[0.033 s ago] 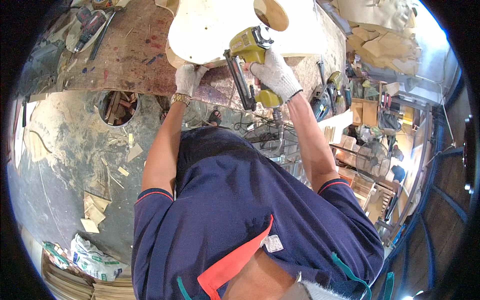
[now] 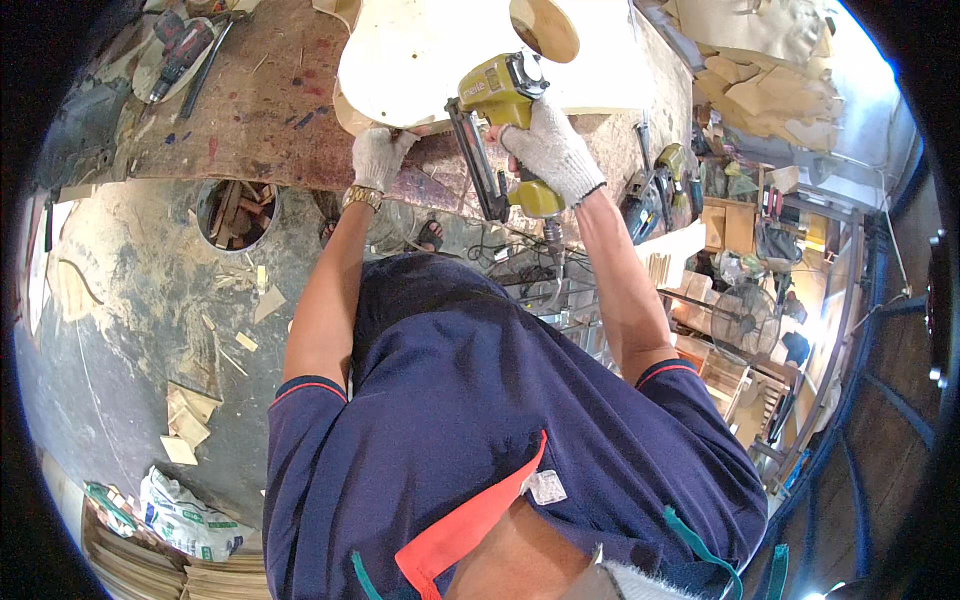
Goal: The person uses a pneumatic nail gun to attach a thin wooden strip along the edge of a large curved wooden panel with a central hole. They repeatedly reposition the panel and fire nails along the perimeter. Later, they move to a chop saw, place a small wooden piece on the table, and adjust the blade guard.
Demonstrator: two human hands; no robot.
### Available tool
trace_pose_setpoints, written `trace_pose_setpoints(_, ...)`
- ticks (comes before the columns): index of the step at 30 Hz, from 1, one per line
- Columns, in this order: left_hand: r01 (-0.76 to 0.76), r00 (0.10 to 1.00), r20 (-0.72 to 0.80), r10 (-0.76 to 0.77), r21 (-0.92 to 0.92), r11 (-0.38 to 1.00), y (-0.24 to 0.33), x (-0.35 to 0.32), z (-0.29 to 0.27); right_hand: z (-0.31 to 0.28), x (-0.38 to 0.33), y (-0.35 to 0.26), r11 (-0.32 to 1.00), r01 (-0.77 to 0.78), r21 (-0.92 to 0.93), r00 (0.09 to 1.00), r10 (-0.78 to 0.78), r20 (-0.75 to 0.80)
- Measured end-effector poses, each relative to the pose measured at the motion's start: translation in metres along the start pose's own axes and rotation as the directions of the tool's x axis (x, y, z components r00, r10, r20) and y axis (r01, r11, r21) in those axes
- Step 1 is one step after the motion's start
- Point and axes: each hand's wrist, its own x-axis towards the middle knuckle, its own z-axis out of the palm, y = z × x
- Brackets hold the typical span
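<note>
A pale, curved wooden panel (image 2: 400, 65) with a large rounded opening lies on the workbench, its upper part washed out by glare. My left hand (image 2: 380, 158), in a white knitted glove with a wristwatch below it, grips the near edge of this panel; its fingertips are hidden. In my gloved right hand (image 2: 552, 150) is a yellow-green and black pneumatic nail gun (image 2: 490, 88), my fingers wrapped round its handle. The gun is held over the panel's near edge, its black magazine slanting down toward me. An air hose (image 2: 556, 250) hangs from the handle's base.
A cordless drill (image 2: 178, 62) and a dark rod lie at the left of the stained workbench (image 2: 270, 110). More power tools (image 2: 660, 185) sit at its right edge. Below stands a round bin (image 2: 238, 215) of wood offcuts. Scraps and a white sack (image 2: 190, 515) lie on the floor.
</note>
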Motion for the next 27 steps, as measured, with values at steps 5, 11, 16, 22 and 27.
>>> trace_pose_setpoints(5,-0.127,0.992,-0.049,0.118,-0.442,0.888,0.010,-0.012,-0.013,0.013,-0.005,0.000,0.992,0.052,0.112,0.998,-0.054,0.012)
trace_pose_setpoints(11,-0.107,0.993,0.001,0.115,-0.344,0.933,-0.011,0.001,-0.007,0.023,0.007,-0.004,0.996,0.081,0.037,0.997,-0.081,-0.004)
trace_pose_setpoints(16,-0.071,0.993,0.072,0.094,-0.271,0.960,0.007,-0.001,-0.020,0.025,0.009,-0.001,0.993,0.115,0.027,0.993,-0.114,-0.017)
trace_pose_setpoints(22,-0.447,0.877,-0.319,0.360,-0.262,0.855,-0.017,-0.001,0.016,0.024,-0.012,-0.032,0.998,0.002,-0.066,0.996,-0.007,-0.088)
trace_pose_setpoints(27,-0.275,0.957,-0.086,0.278,0.051,0.960,0.021,-0.042,0.001,0.019,-0.062,0.009,0.981,-0.034,0.190,0.974,0.075,-0.214)
